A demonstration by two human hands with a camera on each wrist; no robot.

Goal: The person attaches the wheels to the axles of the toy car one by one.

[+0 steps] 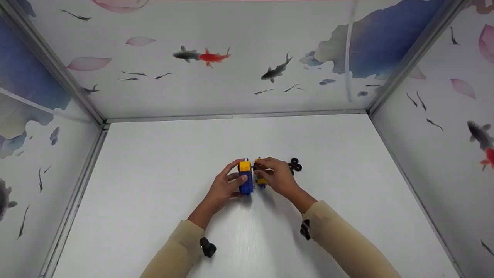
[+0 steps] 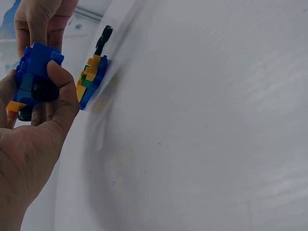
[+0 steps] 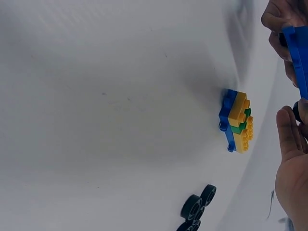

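Observation:
My left hand (image 1: 225, 187) grips a toy vehicle (image 1: 246, 183) of blue building blocks with a yellow block (image 1: 244, 166) on one end. In the left wrist view its blue underside (image 2: 43, 62) faces the camera, and a black wheel (image 2: 45, 91) shows beside my left fingers. My right hand (image 1: 278, 175) is at the vehicle's right side. Its fingertips pinch a black wheel (image 3: 296, 111) against that side, mostly hidden by the fingers; whether the wheel is attached cannot be told.
Beneath my right hand, a second block assembly (image 3: 236, 120) in blue, yellow and green lies on the white table (image 1: 154, 216). Several loose black wheels (image 1: 295, 165) lie to its right. Printed panels (image 1: 239, 88) enclose the table at the back and sides.

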